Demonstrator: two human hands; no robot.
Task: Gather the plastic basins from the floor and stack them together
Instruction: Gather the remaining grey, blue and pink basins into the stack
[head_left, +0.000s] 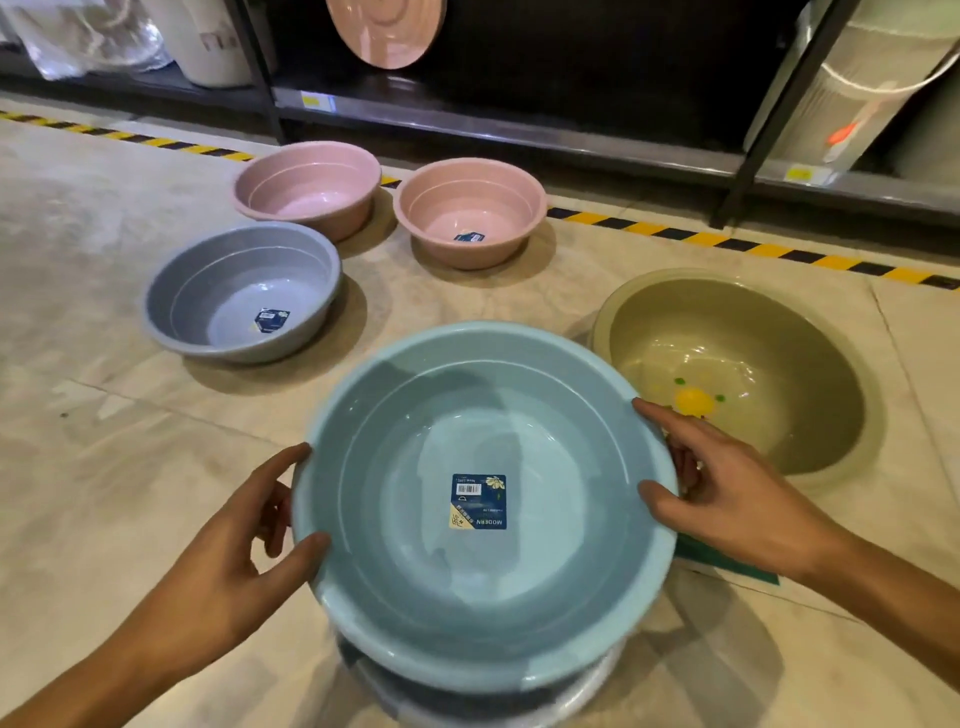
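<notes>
A light blue basin (483, 582) with a dark label in its bottom is held in front of me, above a pale basin (519, 706) of which only the rim shows. My left hand (244, 540) grips the blue basin's left rim, thumb over the edge. My right hand (727, 483) grips its right rim. On the floor stand a grey-blue basin (208, 296) at the left, two pink basins (291, 171) (441, 192) behind it, and an olive basin (779, 322) with a yellow sticker at the right.
A dark metal shelf rack (519, 124) runs along the back, with a pink basin (387, 31) leaning on it and wrapped goods at both ends. Yellow-black hazard tape (727, 239) marks the tiled floor before the rack. Something green (727, 564) lies under the blue basin's right side.
</notes>
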